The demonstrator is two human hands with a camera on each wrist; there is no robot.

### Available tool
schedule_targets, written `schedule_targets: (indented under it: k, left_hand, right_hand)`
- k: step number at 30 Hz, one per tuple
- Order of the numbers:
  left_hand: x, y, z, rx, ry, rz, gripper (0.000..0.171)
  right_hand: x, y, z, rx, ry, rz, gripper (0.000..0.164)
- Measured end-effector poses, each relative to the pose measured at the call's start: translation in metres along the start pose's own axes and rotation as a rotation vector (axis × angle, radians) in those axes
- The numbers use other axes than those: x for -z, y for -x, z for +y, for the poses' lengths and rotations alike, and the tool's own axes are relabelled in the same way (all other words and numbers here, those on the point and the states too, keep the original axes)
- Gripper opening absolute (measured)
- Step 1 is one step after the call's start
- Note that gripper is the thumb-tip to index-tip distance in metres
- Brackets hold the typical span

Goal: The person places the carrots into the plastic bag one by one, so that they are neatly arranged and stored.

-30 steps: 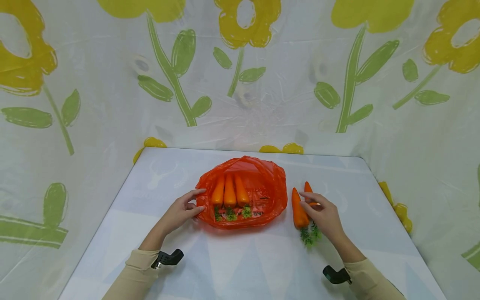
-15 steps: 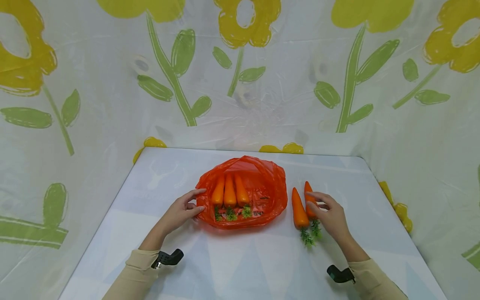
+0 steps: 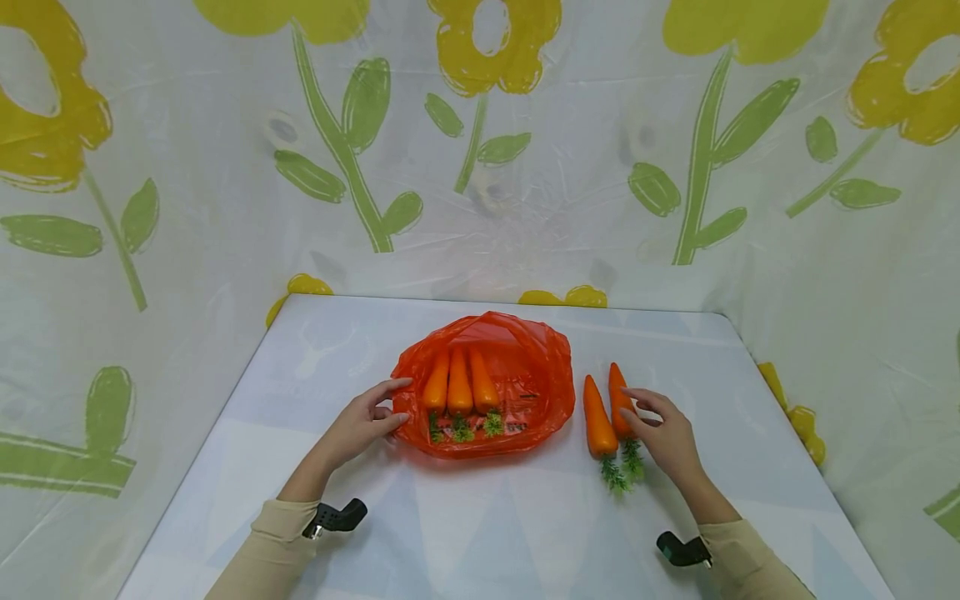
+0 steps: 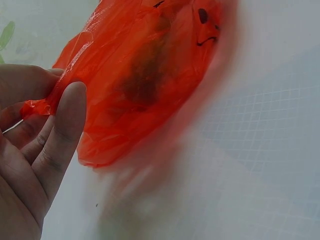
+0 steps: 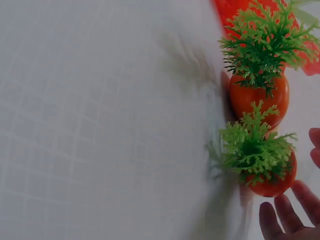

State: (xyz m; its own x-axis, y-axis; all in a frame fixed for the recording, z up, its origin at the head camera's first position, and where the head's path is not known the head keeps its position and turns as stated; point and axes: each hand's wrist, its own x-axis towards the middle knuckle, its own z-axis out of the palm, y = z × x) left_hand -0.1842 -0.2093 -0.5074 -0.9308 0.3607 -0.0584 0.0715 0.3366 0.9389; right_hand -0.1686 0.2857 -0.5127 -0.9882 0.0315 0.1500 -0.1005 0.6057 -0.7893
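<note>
A red plastic bag [image 3: 551,379] lies with its mouth open on the white table, and three orange carrots [image 3: 460,385] with leafy green tops are inside it. My left hand [image 3: 356,427] pinches the bag's left edge between thumb and fingers; the left wrist view shows the gathered red film [image 4: 39,107] there. Right of the bag, two more carrots lie side by side, a nearer-left carrot [image 3: 597,427] and a right carrot [image 3: 618,404]. My right hand [image 3: 669,440] is beside the right carrot, fingers extended and spread; fingertips [image 5: 281,202] are at its edge, contact unclear.
The pale patterned table [image 3: 480,525] has a back edge against a white curtain [image 3: 570,208] printed with yellow flowers. A black wrist camera sits on each forearm, the left camera [image 3: 341,514] and the right camera [image 3: 682,548].
My right hand has shifted slightly right from over the right carrot, which is now more fully visible beside the other carrot. The left hand and the bag stay as they were.
</note>
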Motion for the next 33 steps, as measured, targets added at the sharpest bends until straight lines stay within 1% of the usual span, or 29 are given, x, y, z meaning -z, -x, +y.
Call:
schedule_targets:
  k: [7,14,25,33]
  left_hand:
    - [-0.0003,0.0004,0.0013,0.002,0.008,-0.004,0.059]
    - [-0.0004,0.0005,0.0006,0.008,0.003,-0.004,0.059]
    - [-0.0003,0.0011,0.0025,0.007,-0.003,0.001,0.058]
    - [0.0004,0.0011,0.0031,0.01,0.025,-0.003,0.058]
  right_hand:
    - [0.0019,-0.0009,0.007,-0.111,-0.015,-0.047,0.049]
    - [0.0013,-0.0017,0.0084,-0.17,-0.016,-0.074,0.052]
    - [0.0001,-0.0031,0.0064,-0.198,-0.001,-0.131,0.051]
    - [-0.001,-0.0044,0.0059,-0.201,0.025,-0.145,0.048]
